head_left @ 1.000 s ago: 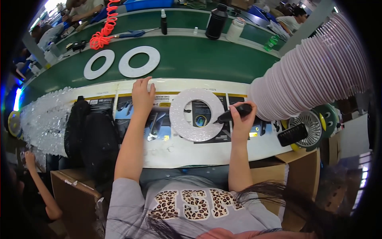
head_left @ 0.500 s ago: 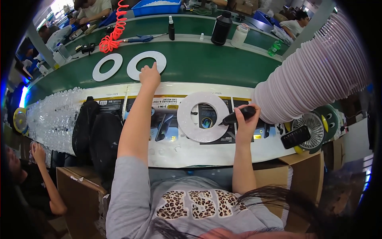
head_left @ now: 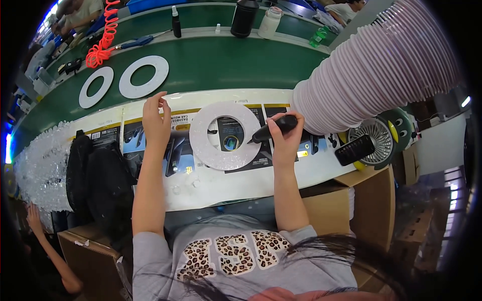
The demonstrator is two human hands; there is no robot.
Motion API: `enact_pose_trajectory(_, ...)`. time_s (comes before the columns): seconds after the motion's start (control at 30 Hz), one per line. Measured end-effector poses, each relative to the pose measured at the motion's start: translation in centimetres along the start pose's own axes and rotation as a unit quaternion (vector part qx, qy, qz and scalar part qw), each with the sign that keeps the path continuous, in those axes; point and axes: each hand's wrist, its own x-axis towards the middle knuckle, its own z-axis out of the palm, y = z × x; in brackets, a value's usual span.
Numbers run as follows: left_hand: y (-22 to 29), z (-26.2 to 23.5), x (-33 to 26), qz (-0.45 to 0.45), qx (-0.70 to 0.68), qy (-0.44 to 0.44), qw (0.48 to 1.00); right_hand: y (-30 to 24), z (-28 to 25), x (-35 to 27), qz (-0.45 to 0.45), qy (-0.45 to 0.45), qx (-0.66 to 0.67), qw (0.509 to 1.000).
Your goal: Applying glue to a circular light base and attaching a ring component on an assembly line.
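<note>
Head view: the right hand [head_left: 285, 136] wraps its fingers around a black pen-shaped tool [head_left: 273, 128], whose tip rests at the inner edge of a white foam ring [head_left: 225, 135] lying flat on the printed mats at the bench's near edge. The left hand [head_left: 155, 122] hovers left of the ring, thumb and forefinger pinched together; whether they hold anything I cannot tell. Two more white rings [head_left: 143, 77] lie on the green conveyor [head_left: 226, 62] beyond.
</note>
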Motion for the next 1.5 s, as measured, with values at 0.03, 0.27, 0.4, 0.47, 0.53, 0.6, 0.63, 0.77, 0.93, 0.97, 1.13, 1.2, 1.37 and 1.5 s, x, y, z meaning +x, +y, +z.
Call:
enact_pose_trajectory(0.03,-0.4,0.1,-0.2,-0.002,0.000,0.000,1.000,-0.1,0.1,0.0,0.000,0.004,-0.002,1.000)
enact_pose_trajectory(0.27,-1.7,1.1,-0.6,-0.027,0.005,-0.044,0.999,0.5,-0.5,-0.1,0.000,0.007,-0.010,1.000)
enact_pose_trajectory(0.4,-1.8,1.2,-0.5,-0.045,0.000,-0.054,0.998,0.7,-1.2,0.1,0.039,0.037,0.024,0.998)
enact_pose_trajectory(0.47,-1.8,1.2,-0.4,-0.048,-0.003,-0.057,0.997,0.8,-1.3,0.2,0.048,0.042,0.034,0.997)
enact_pose_trajectory(0.53,-1.9,1.1,-0.5,-0.051,-0.001,-0.059,0.997,1.1,-1.3,0.3,0.084,0.079,0.085,0.990)
enact_pose_trajectory(0.6,-2.0,0.9,-0.3,-0.055,-0.020,-0.055,0.997,1.5,-1.6,0.6,0.105,0.104,0.116,0.982)
enact_pose_trajectory(0.63,-2.1,1.1,-0.3,-0.053,-0.015,-0.052,0.997,1.8,-1.9,0.8,0.126,0.130,0.145,0.973)
enact_pose_trajectory(0.77,-3.4,2.0,-0.5,-0.024,-0.007,-0.051,0.998,3.5,-4.1,1.4,0.146,0.185,0.224,0.946)
enact_pose_trajectory(0.93,-5.5,2.5,3.2,-0.029,0.224,-0.032,0.974,2.9,-5.0,1.4,0.229,0.222,0.353,0.879)
enact_pose_trajectory(0.97,-6.1,2.8,4.5,-0.039,0.286,-0.056,0.956,2.7,-5.5,1.3,0.232,0.222,0.363,0.875)
enact_pose_trajectory(1.13,-10.5,2.7,8.3,-0.120,0.383,-0.115,0.909,2.0,-5.4,0.6,0.248,0.221,0.364,0.870)
enact_pose_trajectory(1.2,-10.9,2.7,9.1,-0.131,0.386,-0.131,0.904,1.8,-5.4,0.4,0.251,0.234,0.364,0.866)
enact_pose_trajectory(1.37,-11.9,2.9,9.9,-0.124,0.406,-0.153,0.892,2.2,-6.4,0.3,0.255,0.228,0.372,0.863)
enact_pose_trajectory(1.5,-12.5,3.4,10.3,-0.102,0.399,-0.141,0.900,2.3,-6.6,0.4,0.251,0.218,0.383,0.862)
